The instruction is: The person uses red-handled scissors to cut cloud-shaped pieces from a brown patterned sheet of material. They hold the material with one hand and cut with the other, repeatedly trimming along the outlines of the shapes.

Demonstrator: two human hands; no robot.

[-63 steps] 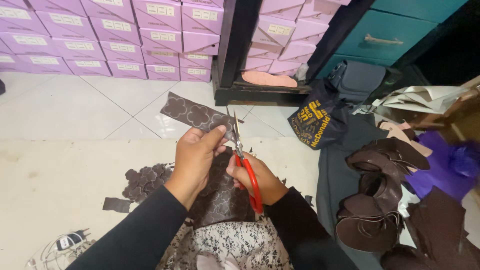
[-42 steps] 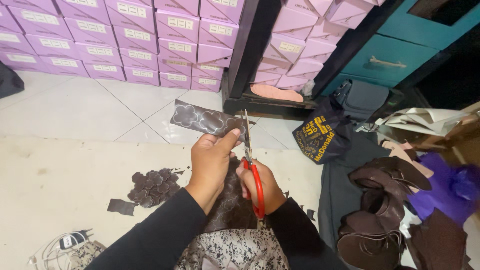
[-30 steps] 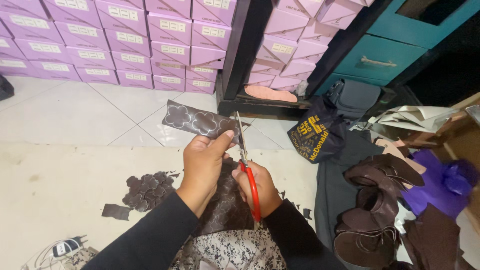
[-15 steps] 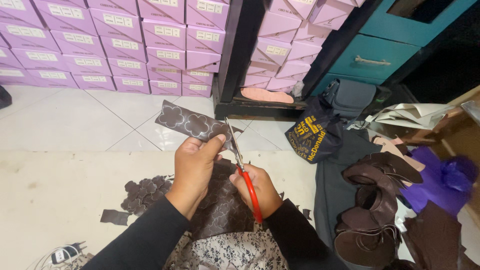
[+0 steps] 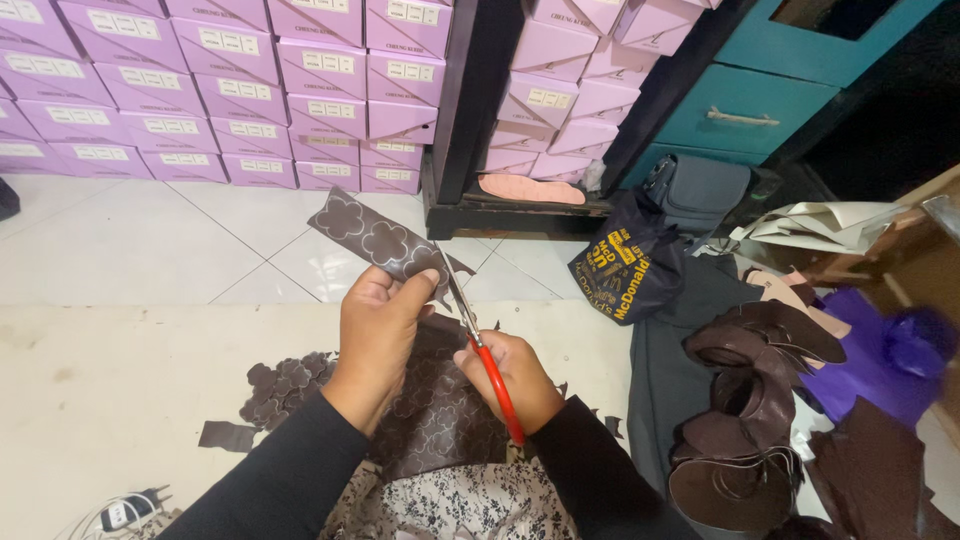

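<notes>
- Around us: rows of lilac shoe boxes (image 5: 250, 90) are stacked against the wall on the white tiled floor (image 5: 120, 250), with more of them on a dark shelf unit (image 5: 480, 120).
- A pink insole (image 5: 530, 188) lies on the shelf unit's lowest board.
- To the right we see a black printed bag (image 5: 625, 270), a grey pouch (image 5: 700, 190) and a teal cabinet (image 5: 760, 110).
- Further right, a pile of dark brown cut shoe pieces (image 5: 750, 400) lies near some purple material (image 5: 880, 360), which is blurred.
- Small brown flower-shaped offcuts (image 5: 285, 385) lie on the cream mat (image 5: 110, 400) just beside our left arm.
- A larger patterned brown sheet (image 5: 440, 420) is draped over our lap, partly hidden by both hands.
- Our left hand (image 5: 380, 335) pinches a brown strip stamped with flower outlines (image 5: 380, 240), held up in the air above the lap; thumb and fingers press together on its lower end.
- Our right hand (image 5: 510, 375) is closed on red-handled scissors (image 5: 480, 350); the blades stand slightly apart, touching the strip's edge just beside the left thumb.
- Nothing lies between the scissors and the strip; our left fingers cover the strip's lower end.
- Compared with half a second ago, both hands hold the same grip and the strip is tilted much the same way; the blades remain at the strip's right edge.
</notes>
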